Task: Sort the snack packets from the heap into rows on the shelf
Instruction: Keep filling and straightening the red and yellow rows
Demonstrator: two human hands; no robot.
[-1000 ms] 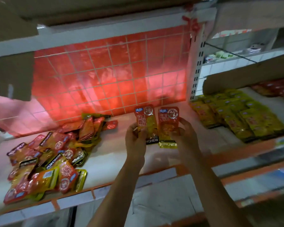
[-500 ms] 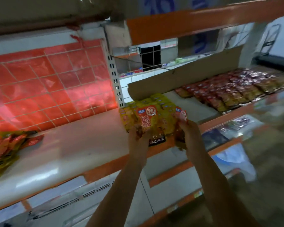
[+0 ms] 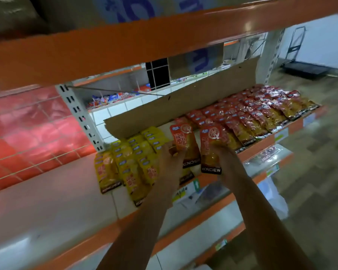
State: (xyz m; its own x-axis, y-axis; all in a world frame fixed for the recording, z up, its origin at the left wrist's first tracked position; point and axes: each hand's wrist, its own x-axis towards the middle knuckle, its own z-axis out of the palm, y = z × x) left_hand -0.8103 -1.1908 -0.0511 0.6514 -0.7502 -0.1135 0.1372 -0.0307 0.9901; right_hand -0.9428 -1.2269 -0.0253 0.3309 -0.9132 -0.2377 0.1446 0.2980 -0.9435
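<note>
your left hand [image 3: 170, 158] grips one red-orange snack packet, the left packet [image 3: 180, 139], by its lower left edge, with the fingers curled against its face. your right hand [image 3: 225, 162] grips a second of the same kind, the right packet [image 3: 211, 145], low on its right side, fingers wrapped round it. both packets are held side by side with their printed faces toward you, tops pointing away and black "konchew" bands nearest you; their inner edges are close, but whether they touch cannot be told. they sit over the front part of the shelf [image 3: 47, 201], between two laid-out groups: the yellow packets [image 3: 129, 162] in overlapping rows just to the left, and the red packets [image 3: 252, 117] in longer overlapping rows running off to the right. whether either held packet rests on the shelf or on the packets under it cannot be told. a cardboard strip [image 3: 183, 102] stands along the back of both groups. an orange beam [image 3: 125, 41] crosses above, a slotted post [image 3: 80, 115] stands behind the yellow rows, and a red tiled panel [image 3: 27, 129] backs the left bay. the lower shelf [image 3: 261, 166] below shows more wrapped goods, too blurred to name.
</note>
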